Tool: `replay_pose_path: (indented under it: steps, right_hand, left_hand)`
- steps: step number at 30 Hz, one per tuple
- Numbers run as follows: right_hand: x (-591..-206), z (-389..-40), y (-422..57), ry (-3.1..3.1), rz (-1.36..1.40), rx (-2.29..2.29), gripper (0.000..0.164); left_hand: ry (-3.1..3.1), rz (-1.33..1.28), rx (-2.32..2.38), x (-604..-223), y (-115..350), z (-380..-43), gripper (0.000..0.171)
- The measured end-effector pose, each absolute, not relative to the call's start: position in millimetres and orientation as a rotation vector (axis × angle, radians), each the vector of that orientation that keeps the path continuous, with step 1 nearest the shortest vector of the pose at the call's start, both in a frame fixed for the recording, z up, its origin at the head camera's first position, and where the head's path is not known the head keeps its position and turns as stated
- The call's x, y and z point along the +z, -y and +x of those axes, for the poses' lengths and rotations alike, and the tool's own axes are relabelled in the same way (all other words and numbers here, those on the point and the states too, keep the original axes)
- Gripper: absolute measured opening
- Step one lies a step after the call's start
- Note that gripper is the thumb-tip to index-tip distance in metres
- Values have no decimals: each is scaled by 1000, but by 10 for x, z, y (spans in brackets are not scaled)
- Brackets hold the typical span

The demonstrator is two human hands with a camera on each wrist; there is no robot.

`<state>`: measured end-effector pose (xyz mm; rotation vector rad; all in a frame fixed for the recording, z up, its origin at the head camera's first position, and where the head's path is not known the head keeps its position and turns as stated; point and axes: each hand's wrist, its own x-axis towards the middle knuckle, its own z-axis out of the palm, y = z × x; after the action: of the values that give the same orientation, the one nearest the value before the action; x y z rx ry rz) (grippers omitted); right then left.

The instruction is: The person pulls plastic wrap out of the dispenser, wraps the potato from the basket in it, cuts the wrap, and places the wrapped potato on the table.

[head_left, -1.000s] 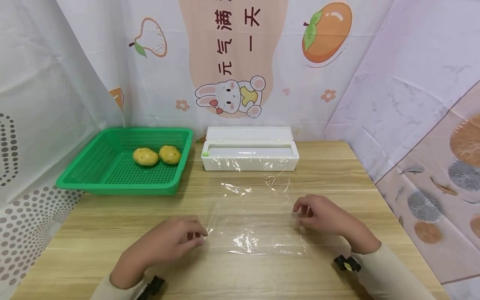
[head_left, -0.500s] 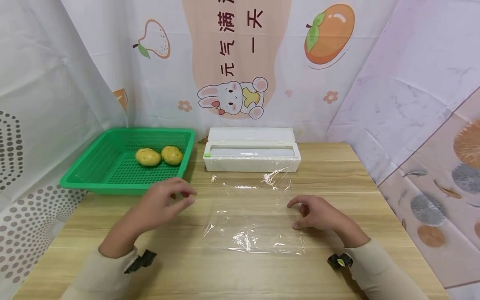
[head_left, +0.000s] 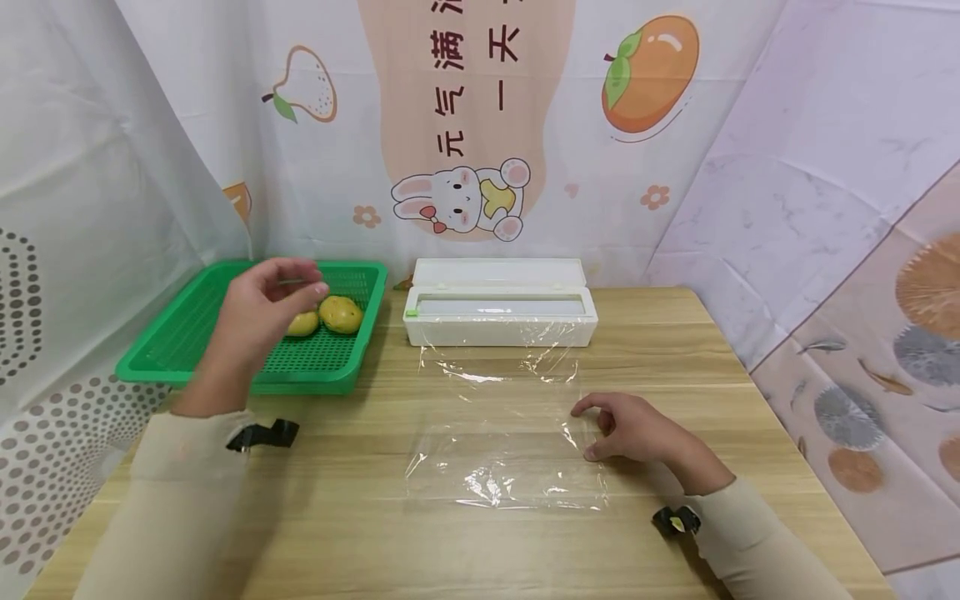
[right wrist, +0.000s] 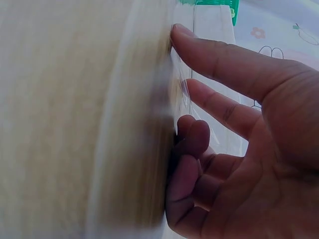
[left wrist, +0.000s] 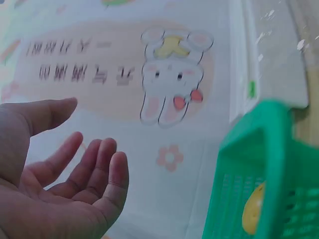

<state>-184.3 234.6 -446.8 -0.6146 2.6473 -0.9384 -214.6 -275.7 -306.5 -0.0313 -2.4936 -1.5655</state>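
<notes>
My left hand [head_left: 262, 308] is raised over the green plastic basket [head_left: 300, 387], its fingers loosely bent around nothing. Two yellow potatoes lie in the basket: the right potato [head_left: 341, 315] shows fully, while the left potato [head_left: 303, 325] is partly behind the hand. A sheet of clear cling film [head_left: 495, 458] stretches over the table from a white cling film dispenser [head_left: 498, 333] with its lid up. At the film's right edge is my right hand [head_left: 637, 429], low on the table, thumb and index finger spread apart. In the right wrist view its fingertips meet the film's edge.
The wooden table [head_left: 360, 533] extends to a printed white curtain [head_left: 615, 208] at the back. Side curtains hang left and right. A green slider [head_left: 412, 313] sits at the dispenser's left end.
My left hand has lifted from the film's left edge and moved up and left to above the basket. The right hand stays by the film's right edge, its thumb and index finger wider apart.
</notes>
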Motion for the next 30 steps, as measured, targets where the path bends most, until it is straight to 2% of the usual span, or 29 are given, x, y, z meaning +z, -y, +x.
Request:
replay_pose_path:
  steps: [7, 18, 25, 30]
  right_hand:
    - [-4483, -1845, -2379, -2645, -644, -945, 56]
    - [-4459, -1849, -2371, -2643, -624, -936, 54]
    - [-4474, -1842, -2368, -2631, -600, -951, 54]
    - [-4470, -1842, -2370, -2638, -602, -950, 54]
  left_hand:
    - [2127, 63, -1968, -2999, 2958, -2471, 47]
    - [2049, 316, -2080, -3123, 3063, -2922, 45]
    - [1944, 499, -2203, -3366, 3124, -3105, 59]
    - [2096, 576, -2128, -3513, 3156, -3225, 63]
